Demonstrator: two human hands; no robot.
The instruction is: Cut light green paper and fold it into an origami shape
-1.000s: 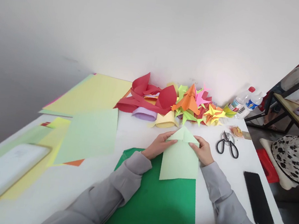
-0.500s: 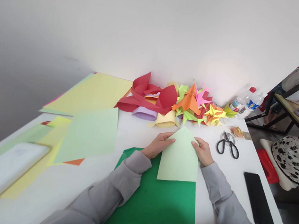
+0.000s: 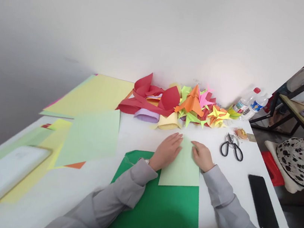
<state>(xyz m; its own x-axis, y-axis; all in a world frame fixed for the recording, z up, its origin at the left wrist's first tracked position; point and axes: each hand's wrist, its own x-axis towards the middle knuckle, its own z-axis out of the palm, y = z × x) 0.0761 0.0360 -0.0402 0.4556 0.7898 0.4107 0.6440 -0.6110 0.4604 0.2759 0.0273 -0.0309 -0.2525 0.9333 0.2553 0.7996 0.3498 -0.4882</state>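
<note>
A pale green paper [image 3: 182,167] with a pointed, folded top lies partly over a dark green sheet [image 3: 162,202]. My left hand [image 3: 166,152] rests flat on the paper's upper left, its fingers stretched toward the tip and covering that edge. At the upper right edge, my right hand [image 3: 203,156] has its fingers curled closed on the paper. Part of the fold is hidden under my hands.
Behind my hands are red paper loops [image 3: 148,98] and an orange folded paper shape [image 3: 193,101]. Black scissors [image 3: 232,147], a phone [image 3: 264,203] and two bottles [image 3: 245,104] stand or lie rightward. Loose pale green paper [image 3: 92,136] and a white device [image 3: 4,180] lie left.
My left hand has let go of the left edge and moved right and over the paper, now lying flat on it. My right hand has shifted slightly, its fingers more curled.
</note>
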